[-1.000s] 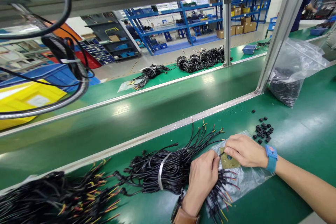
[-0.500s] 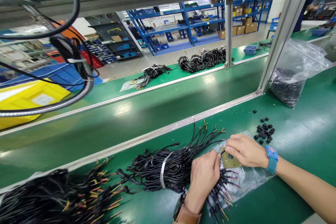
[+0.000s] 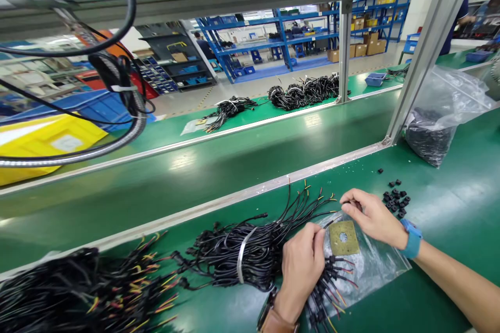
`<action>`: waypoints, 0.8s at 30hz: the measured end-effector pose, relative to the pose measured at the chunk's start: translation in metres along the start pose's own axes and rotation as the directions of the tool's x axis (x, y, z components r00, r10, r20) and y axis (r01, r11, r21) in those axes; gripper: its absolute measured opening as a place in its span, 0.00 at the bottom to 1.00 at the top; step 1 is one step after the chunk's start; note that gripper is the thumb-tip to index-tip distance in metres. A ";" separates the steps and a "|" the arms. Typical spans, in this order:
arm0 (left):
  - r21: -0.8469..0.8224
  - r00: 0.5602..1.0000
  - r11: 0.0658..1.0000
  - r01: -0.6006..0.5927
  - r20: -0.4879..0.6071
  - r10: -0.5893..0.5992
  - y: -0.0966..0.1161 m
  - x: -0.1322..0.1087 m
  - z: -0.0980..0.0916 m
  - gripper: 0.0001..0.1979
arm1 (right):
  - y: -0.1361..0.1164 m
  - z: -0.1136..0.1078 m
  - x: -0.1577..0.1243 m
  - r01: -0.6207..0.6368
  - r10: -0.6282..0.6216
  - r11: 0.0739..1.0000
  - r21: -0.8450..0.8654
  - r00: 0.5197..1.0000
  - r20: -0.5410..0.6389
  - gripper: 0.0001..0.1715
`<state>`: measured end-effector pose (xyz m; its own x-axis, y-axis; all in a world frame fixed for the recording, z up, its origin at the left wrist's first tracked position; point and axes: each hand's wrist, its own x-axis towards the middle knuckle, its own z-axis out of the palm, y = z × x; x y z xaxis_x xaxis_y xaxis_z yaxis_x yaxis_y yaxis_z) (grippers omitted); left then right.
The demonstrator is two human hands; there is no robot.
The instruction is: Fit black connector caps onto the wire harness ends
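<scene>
Head: pad (image 3: 344, 238) just beside right hand (image 3: 371, 216)

No legible text anywhere; white label (image 3: 66, 143) on yellow bin (image 3: 23, 153) too blurred for reading.

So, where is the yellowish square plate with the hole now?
The square plate lies lower right in the head view, on the clear plastic bag, between the left hand and the right hand.

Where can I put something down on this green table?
The green mat is bare right of the small black parts, near the big bag. The conveyor belt behind is bare. Crowded: around the left hand and right hand, with the wire bundle and clear bag.
</scene>
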<state>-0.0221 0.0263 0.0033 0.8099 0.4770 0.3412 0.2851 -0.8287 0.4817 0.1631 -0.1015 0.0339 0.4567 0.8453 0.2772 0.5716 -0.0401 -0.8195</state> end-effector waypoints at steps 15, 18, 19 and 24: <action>-0.168 0.984 0.985 -0.042 -0.175 0.012 0.000 -0.001 0.001 0.09 | 0.003 0.008 0.001 -0.275 0.218 0.820 0.502 0.961 0.170 0.25; -0.164 0.984 0.985 -0.044 -0.179 0.014 0.000 -0.002 0.001 0.10 | 0.003 0.010 0.000 -0.298 0.225 0.781 0.548 0.954 0.197 0.26; -0.163 0.984 0.985 -0.046 -0.178 0.016 0.000 -0.002 0.001 0.10 | 0.003 0.011 0.000 -0.302 0.229 0.774 0.557 0.953 0.198 0.26; -0.172 0.983 0.984 -0.051 -0.180 0.019 0.001 -0.002 0.001 0.10 | 0.004 0.012 0.000 -0.318 0.246 0.744 0.588 0.948 0.201 0.26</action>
<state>-0.0235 0.0246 0.0023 0.7095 0.5059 0.4905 0.1512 -0.7892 0.5952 0.1574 -0.0951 0.0241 0.4367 0.8988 -0.0395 -0.1202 0.0148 -0.9926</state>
